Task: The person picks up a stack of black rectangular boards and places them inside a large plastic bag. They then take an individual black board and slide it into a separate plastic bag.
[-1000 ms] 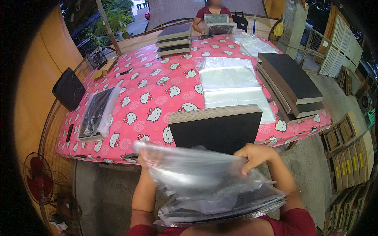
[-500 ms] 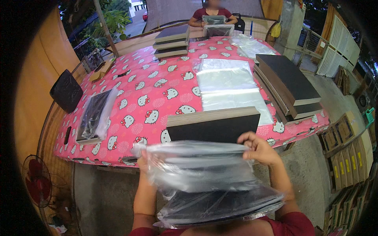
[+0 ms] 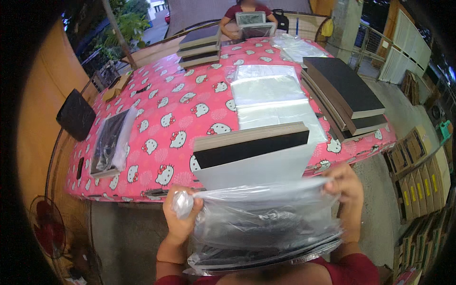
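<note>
A clear plastic bag (image 3: 266, 209) hangs between my two hands, close to my body. Dark flat boards (image 3: 266, 249) show through its lower part. My left hand (image 3: 183, 213) is closed on the bag's upper left corner, with some film bunched up over the fingers. At the upper right corner, my right hand (image 3: 344, 190) pinches the film and the edge is stretched taut. Just beyond, a stack of black boards (image 3: 251, 147) stands on edge at the table's near side, with a pale grey panel (image 3: 256, 168) in front.
A pink patterned cloth (image 3: 161, 123) covers the table. On it are clear plastic bags (image 3: 273, 90), black board stacks at right (image 3: 349, 90) and far left (image 3: 199, 45), and a bagged board (image 3: 111, 142). Another person (image 3: 232, 21) holds framed panels across the table. A fan (image 3: 47, 223) stands at left.
My right hand has moved right and the bag's upper edge is stretched wider. Both hands are lower in the picture. The pale panel now shows before the standing boards.
</note>
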The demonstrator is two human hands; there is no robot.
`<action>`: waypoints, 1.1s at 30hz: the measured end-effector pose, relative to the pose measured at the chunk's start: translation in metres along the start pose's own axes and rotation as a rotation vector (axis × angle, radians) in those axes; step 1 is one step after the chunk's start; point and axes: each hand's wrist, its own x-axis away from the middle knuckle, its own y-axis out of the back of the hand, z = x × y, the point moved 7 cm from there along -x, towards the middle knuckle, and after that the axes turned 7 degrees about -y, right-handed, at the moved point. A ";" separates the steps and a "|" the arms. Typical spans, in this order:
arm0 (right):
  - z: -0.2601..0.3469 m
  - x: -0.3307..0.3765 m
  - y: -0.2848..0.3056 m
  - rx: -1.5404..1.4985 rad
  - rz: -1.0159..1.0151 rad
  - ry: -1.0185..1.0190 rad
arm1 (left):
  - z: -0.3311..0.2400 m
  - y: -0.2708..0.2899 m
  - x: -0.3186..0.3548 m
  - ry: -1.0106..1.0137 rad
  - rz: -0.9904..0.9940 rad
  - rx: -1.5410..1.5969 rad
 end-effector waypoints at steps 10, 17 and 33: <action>-0.141 -0.006 0.047 -0.114 -0.387 0.034 | 0.147 -0.017 0.054 1.018 0.063 0.857; -0.311 -0.002 0.043 -0.279 -0.321 -0.312 | 0.308 0.008 0.153 1.107 0.203 0.416; -0.185 -0.021 0.125 -0.146 -0.474 -0.042 | 0.157 0.179 0.037 0.517 -0.102 -0.084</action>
